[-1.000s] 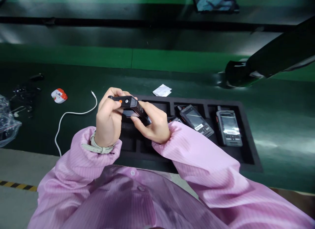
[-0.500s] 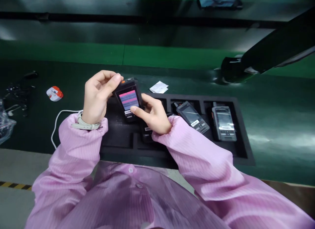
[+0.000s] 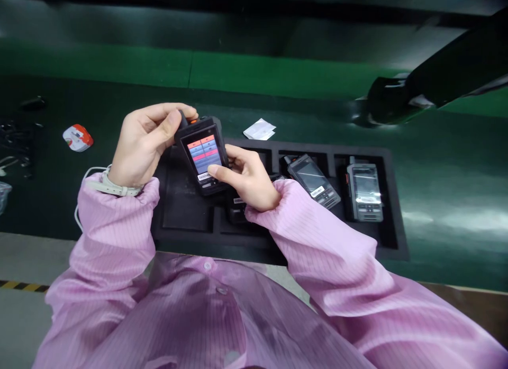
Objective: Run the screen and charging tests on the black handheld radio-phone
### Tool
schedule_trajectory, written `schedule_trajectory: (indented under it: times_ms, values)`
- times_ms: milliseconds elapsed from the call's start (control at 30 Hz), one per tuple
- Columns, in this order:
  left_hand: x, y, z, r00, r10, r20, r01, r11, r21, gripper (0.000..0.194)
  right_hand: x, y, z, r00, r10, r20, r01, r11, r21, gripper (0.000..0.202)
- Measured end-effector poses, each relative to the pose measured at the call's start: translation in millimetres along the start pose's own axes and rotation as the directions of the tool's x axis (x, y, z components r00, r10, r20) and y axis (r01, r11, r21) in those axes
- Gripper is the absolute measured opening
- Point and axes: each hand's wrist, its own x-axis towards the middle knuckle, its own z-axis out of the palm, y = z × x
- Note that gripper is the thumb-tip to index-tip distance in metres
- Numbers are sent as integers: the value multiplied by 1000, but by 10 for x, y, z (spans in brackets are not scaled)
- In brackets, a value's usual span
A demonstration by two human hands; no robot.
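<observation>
Between my hands is a black handheld two-way radio (image 3: 203,153) with a lit touchscreen, raised over a black foam tray (image 3: 186,226). My left hand (image 3: 145,141) is closed on its stubby antenna at the top left, beside an orange button. Wrapped round its right side, my right hand (image 3: 250,179) lays its thumb on the lower part of the screen. Two similar radios lie in the tray to the right: one tilted (image 3: 313,181), one upright (image 3: 364,191). Another dark device (image 3: 237,210) in the tray is partly hidden below my right hand.
White folded paper (image 3: 259,129) lies behind the tray. To the left are a red and white object (image 3: 78,138), a white cable (image 3: 77,213) and dark tangled items (image 3: 16,138). A black post (image 3: 428,88) stands at the back right.
The screen now shows a grid of red and blue tiles more plainly. The radio has turned a little in my hands, and its antenna shows at my left fingers. The camera view has shifted.
</observation>
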Motion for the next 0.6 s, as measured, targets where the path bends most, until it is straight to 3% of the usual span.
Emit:
schedule_trajectory:
  times_ms: [333, 467, 600]
  values:
    - [38, -104, -41, 999, -38, 31, 43, 987, -153, 24, -20, -35, 25, 1000, 25, 16, -25, 999, 29, 42]
    - [29, -115, -8, 999, -43, 12, 44, 990, -137, 27, -13, -31, 31, 1000, 21, 7, -21, 1000, 17, 41]
    - [8, -119, 37, 997, 28, -73, -32, 998, -56, 27, -8, -24, 30, 1000, -8, -17, 8, 1000, -7, 37]
